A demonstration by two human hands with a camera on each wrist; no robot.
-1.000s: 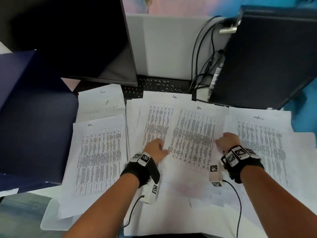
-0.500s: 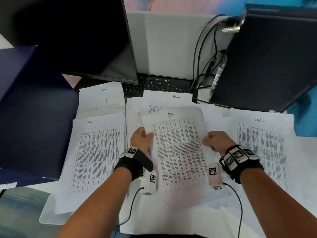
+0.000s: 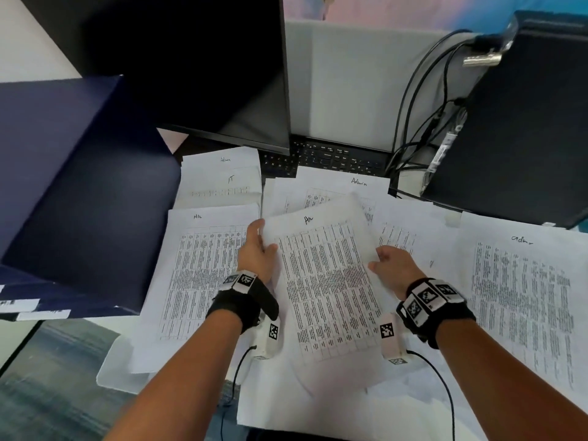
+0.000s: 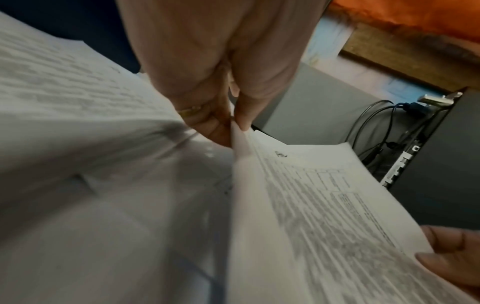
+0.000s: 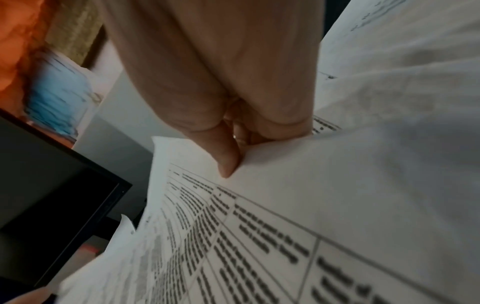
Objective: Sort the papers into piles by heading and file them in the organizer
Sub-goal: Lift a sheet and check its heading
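At the desk's near edge, loose white sheets point(image 3: 318, 405) overhang toward the person, leaving little bare surface. Just beyond, the left hand point(image 3: 256, 254) pinches the left margin of a printed table sheet point(image 3: 327, 291), thumb on top and fingers beneath; the right hand point(image 3: 393, 265) grips the right margin, thumb point(image 5: 228, 162) pressed on the page and fingers curled under. The sheet is raised off the papers below, its handwritten heading too blurred to read surely, perhaps "Hr". To its left lies an "Hr" pile point(image 3: 203, 275), near the desk's left edge where a dark blue organizer point(image 3: 79, 198) stands. To its right an "admin" pile point(image 3: 521, 297) covers the right side. Farther back lie "Admin" point(image 3: 359, 183) and "IT" point(image 3: 230, 179) sheets, then a keyboard point(image 3: 334, 155), a monitor point(image 3: 206, 74) and a computer tower point(image 3: 525, 122) crowding the far edge.
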